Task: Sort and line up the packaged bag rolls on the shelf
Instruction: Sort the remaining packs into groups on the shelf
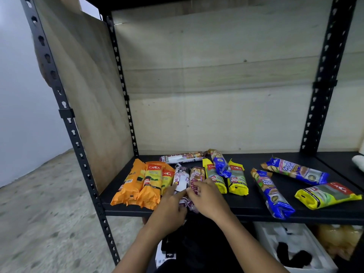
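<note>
Your rolls lie on the black shelf (256,205): orange rolls (137,184) side by side at the left; next to them a white roll (180,178) and a purple roll (197,174), both printed "DRAW STRING"; then two yellow rolls (237,180) with a blue roll (220,164) askew across them; loose rolls (272,194), blue and yellow, lie scattered at angles to the right. Your left hand (169,207) grips the white roll's near end, fingers stretched along it; your right hand (206,198) lies over the purple roll, fingers curled onto it; the fingertips of both nearly meet. Both hands cover the near ends of these two rolls; your forearms are cut off at the bottom edge; the level beneath is too dim to make out.
</note>
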The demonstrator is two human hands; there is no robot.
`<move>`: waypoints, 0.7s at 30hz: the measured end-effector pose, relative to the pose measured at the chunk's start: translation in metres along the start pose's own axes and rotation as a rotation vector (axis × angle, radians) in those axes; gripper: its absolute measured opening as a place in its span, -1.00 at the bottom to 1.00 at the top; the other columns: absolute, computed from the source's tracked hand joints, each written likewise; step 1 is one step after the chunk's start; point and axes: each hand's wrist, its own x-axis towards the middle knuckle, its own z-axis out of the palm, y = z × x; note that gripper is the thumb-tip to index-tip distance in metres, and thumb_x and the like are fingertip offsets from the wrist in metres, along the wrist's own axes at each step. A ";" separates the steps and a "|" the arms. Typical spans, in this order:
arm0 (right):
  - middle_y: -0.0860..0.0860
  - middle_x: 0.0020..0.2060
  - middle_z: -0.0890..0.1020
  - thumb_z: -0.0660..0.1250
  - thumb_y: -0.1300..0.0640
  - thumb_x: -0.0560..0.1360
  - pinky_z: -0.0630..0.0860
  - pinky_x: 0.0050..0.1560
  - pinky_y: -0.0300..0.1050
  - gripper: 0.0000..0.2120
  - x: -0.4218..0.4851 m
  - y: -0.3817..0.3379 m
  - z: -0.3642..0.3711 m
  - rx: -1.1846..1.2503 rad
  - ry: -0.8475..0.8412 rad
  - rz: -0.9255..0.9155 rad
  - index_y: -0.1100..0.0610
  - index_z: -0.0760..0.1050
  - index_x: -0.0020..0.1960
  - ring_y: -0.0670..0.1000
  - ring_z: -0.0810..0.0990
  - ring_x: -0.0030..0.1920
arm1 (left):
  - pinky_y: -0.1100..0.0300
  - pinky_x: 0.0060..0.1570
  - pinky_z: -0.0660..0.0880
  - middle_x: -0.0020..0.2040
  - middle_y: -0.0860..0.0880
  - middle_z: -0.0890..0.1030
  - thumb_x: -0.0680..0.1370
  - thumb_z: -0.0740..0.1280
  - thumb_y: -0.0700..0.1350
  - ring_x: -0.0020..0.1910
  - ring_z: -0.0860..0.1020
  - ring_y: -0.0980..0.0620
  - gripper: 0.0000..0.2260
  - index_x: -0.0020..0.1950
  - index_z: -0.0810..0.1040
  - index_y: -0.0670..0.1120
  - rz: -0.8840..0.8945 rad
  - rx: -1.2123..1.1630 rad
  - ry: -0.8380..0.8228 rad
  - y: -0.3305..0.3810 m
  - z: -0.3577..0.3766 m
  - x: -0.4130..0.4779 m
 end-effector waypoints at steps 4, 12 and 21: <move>-0.06 0.08 0.51 0.27 -0.04 0.58 0.41 -0.13 -0.25 -0.70 0.001 0.010 -0.020 -0.012 0.149 -0.107 -0.02 0.57 0.27 -0.19 0.45 -0.12 | 0.17 0.38 0.27 0.56 -0.08 0.24 0.60 0.25 -0.08 0.53 0.23 -0.07 -0.57 0.49 0.41 0.02 0.009 -0.028 0.061 0.007 -0.015 0.011; -0.02 0.20 0.47 0.33 0.00 0.55 0.49 0.12 -0.09 -0.67 0.006 0.049 -0.061 -0.240 0.298 -0.076 -0.01 0.52 0.31 -0.01 0.38 0.26 | 0.30 0.14 0.35 0.31 0.01 0.49 0.61 0.28 0.03 0.27 0.46 0.06 -0.71 0.30 0.56 0.02 0.135 -0.003 0.116 0.035 -0.019 0.049; 0.03 0.49 0.18 0.44 0.00 0.48 0.35 0.33 0.01 -0.21 0.014 0.072 -0.089 -0.297 -0.141 0.136 -0.05 0.10 0.58 0.10 0.25 0.46 | -0.05 0.39 0.34 0.50 -0.09 0.34 0.40 0.45 0.24 0.45 0.32 -0.12 -0.21 0.53 0.26 -0.01 0.052 0.193 -0.111 0.082 0.023 0.099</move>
